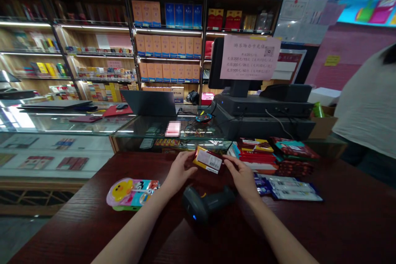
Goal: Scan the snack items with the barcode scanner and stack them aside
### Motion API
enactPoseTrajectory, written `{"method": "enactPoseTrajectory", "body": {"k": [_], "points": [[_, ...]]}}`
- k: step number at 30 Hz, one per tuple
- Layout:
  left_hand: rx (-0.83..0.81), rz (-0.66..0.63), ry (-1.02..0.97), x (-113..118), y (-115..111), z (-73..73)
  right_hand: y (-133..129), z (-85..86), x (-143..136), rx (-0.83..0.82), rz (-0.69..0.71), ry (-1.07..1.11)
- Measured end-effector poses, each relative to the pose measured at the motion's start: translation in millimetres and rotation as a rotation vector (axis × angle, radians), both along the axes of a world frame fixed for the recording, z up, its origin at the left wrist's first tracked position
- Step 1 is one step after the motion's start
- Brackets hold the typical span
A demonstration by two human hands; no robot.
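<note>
While a dark wooden counter (78, 227) spreads below, the left hand (177, 174) and right hand (244, 178) pinch opposite ends of a wrapped packet (208, 160) near its far edge. The packet's long axis slants crosswise between them, neither hand clearly nearer.

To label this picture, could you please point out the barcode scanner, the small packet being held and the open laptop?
Barcode scanner (198, 205): head view, on its dark head.
Small packet (208, 161): head view, on its printed label.
Laptop (150, 104): head view, on its lid.
</note>
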State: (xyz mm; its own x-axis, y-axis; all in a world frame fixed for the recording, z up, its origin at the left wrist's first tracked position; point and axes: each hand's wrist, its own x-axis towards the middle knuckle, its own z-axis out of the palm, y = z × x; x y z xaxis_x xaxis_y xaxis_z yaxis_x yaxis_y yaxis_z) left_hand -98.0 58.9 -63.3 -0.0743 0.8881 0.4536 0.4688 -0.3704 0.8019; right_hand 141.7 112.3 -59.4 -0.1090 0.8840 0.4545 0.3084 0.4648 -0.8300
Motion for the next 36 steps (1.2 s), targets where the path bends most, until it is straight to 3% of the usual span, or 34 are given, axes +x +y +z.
{"method": "enactPoseTrajectory", "body": {"k": [5, 9, 19, 23, 26, 29, 36], "points": [[0.004, -0.035, 0.006, -2, 0, -7.3, -1, 4.7, -2, -0.148, 0.102, 0.077], [0.016, 0.002, 0.203, -7, -5, -8.9, -3, 5.6, -5, -0.149, 0.153, 0.077], [-0.018, 0.073, 0.647, -10, -21, 6.8, -4, -2.2, -11, -0.172, 0.271, 0.071], [0.064, 0.091, 0.664, -12, -23, 11.7, -4, -4.0, -13, -0.166, 0.245, 0.072], [0.124, 0.029, 0.657, -14, -23, 12.1, -4, -5.5, -14, -0.174, 0.234, 0.083], [0.104, -0.012, 0.656, -17, -23, 12.6, -4, -6.4, -16, -0.18, 0.232, 0.077], [0.099, 0.04, 0.771, -19, -27, 20.8, -7, -4.2, -16, -0.239, 0.237, 0.128]]}}
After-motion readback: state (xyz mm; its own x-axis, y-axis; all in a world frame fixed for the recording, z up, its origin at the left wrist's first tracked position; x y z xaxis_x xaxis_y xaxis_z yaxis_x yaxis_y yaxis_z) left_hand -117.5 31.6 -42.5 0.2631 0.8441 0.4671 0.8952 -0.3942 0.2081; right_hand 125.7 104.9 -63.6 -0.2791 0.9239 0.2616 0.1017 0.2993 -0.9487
